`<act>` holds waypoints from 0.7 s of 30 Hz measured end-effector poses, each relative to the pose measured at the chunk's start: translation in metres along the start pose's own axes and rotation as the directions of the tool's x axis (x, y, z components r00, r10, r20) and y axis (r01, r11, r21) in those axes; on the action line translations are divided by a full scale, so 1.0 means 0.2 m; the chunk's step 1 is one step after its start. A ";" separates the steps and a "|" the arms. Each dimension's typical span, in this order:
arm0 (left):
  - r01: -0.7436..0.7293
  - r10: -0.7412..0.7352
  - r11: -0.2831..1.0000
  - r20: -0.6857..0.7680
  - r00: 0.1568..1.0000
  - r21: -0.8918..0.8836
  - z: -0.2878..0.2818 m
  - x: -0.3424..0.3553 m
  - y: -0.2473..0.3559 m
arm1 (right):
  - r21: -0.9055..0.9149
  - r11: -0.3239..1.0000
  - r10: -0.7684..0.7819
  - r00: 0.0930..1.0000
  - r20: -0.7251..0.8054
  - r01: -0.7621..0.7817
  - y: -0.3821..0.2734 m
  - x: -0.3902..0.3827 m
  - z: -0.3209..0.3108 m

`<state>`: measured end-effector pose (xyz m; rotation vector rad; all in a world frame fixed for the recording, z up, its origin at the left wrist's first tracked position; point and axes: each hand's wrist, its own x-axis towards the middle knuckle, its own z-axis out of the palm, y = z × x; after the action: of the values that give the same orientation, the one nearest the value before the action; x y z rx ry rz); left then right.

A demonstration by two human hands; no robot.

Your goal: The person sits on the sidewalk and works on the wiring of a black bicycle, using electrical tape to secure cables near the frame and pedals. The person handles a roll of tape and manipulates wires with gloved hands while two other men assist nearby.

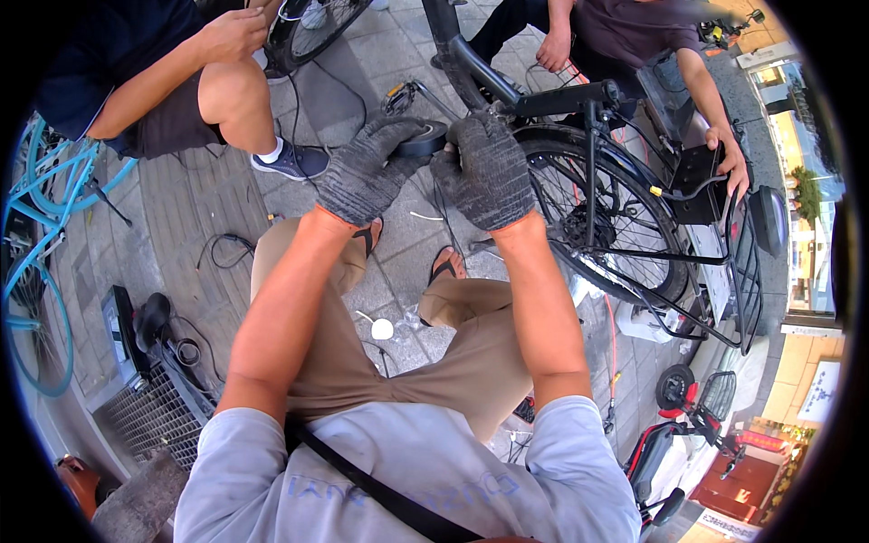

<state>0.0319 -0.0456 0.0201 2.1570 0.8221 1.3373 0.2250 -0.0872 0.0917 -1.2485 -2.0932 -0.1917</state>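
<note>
Above grey paving (398, 271), the gloved left hand (367, 172) pinches a black tape roll (422, 138), its longer axis running left to right, just beside the curled right hand (490, 170), whose grip I cannot tell.

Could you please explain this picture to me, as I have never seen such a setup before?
There is no machine doing the work: it is a person, whose gloved left hand and gloved right hand are close together, near the upper middle. The picture comes from a wide fisheye camera on that person's head, looking down, so straight edges bend near the rim. The left hand holds a black roll, seemingly tape; whether the right hand touches it is hard to tell. Beyond and to the right is a black bicycle. On the paving lies a small round white item. Other people are at the upper left and upper right.
</note>
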 end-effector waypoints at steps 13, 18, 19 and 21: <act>0.076 -0.070 0.992 -0.068 0.995 0.100 -0.03 0.01 -0.01 | 0.198 0.944 0.251 0.964 0.092 -0.265 -0.06 0.03 -0.02; 0.033 -0.028 0.996 -0.056 0.998 0.083 -0.06 0.02 0.03 | 0.118 0.969 0.205 0.973 0.105 -0.217 -0.05 0.04 -0.01; 0.017 -0.013 0.997 -0.060 0.998 0.079 -0.06 0.02 0.03 | 0.103 0.980 0.162 0.983 0.091 -0.171 -0.05 0.05 0.00; 0.009 -0.006 0.998 -0.042 0.999 0.070 -0.06 0.02 0.02 | 0.076 0.992 0.096 0.990 0.101 -0.104 -0.02 0.06 0.00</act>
<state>0.0230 -0.0448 0.0311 2.1837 0.9050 1.3727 0.2167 -0.0801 0.0998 -1.3339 -2.0917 -0.0013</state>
